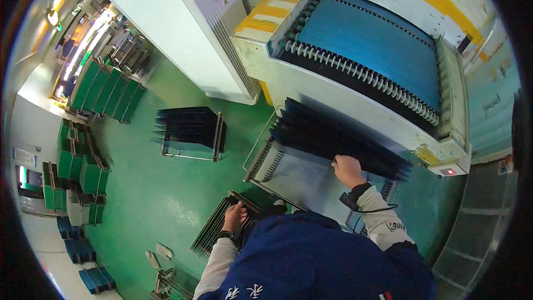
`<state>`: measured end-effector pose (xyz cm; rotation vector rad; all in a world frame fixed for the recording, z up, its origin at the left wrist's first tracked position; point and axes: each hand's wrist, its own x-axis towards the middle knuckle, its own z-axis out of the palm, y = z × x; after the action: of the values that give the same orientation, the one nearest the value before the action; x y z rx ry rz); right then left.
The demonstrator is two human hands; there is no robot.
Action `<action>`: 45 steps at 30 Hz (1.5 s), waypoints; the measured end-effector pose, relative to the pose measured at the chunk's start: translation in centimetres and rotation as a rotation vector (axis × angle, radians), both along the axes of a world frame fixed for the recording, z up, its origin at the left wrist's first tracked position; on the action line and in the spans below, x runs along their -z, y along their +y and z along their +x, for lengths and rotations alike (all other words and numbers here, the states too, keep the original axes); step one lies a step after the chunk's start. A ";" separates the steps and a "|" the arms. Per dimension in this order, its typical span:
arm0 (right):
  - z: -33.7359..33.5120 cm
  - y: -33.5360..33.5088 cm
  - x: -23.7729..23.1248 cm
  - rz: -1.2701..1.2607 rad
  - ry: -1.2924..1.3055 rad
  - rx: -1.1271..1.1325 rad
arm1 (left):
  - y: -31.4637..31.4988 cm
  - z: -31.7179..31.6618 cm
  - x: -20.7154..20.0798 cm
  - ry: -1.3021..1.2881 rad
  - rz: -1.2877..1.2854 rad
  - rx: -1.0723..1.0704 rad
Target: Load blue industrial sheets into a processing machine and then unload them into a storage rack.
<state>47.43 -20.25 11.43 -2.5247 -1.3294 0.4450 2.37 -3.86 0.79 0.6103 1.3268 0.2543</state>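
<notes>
My right hand (348, 171) is closed at the near edge of a row of thin dark panels (338, 139), with its fingertips pinching an edge there. These panels stand on edge, slightly blurred, in a metal rack (256, 161) with toothed side rails. A black wristband with a cable circles my right wrist. Lower left, my left hand (234, 216) has its fingers curled beside the top of a second rack (214, 228) of thin upright plates. What those fingers hold, if anything, is hidden.
Ahead stands a roller conveyor machine (361, 50) with a blue bed and white rollers. A tall white cabinet (172, 22) rises to its left. Another rack of dark panels (189, 133) sits on the green floor. Green-panelled racks (108, 91) line the left side.
</notes>
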 end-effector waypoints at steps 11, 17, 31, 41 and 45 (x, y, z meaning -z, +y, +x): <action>-1.5 -0.6 1.0 -0.028 -0.050 -0.049 | 1.5 -0.9 2.2 -0.111 -0.054 0.083; -1.0 -0.4 1.6 0.028 -0.112 -0.040 | 4.1 -0.1 2.1 -0.014 0.090 0.133; -2.2 1.0 1.2 -0.113 -0.160 0.034 | 2.2 -8.1 5.2 -0.159 -0.147 0.244; -0.8 0.9 2.1 -0.183 -0.196 0.088 | -1.6 -10.1 10.0 -0.182 -0.245 0.445; -1.2 2.0 1.2 -0.151 -0.163 0.097 | -0.6 -11.0 12.2 -0.223 -0.029 0.668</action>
<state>46.25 -18.21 10.24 -2.7890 -1.2634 0.3365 -8.59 -4.48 -11.42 0.9335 0.8526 -0.2380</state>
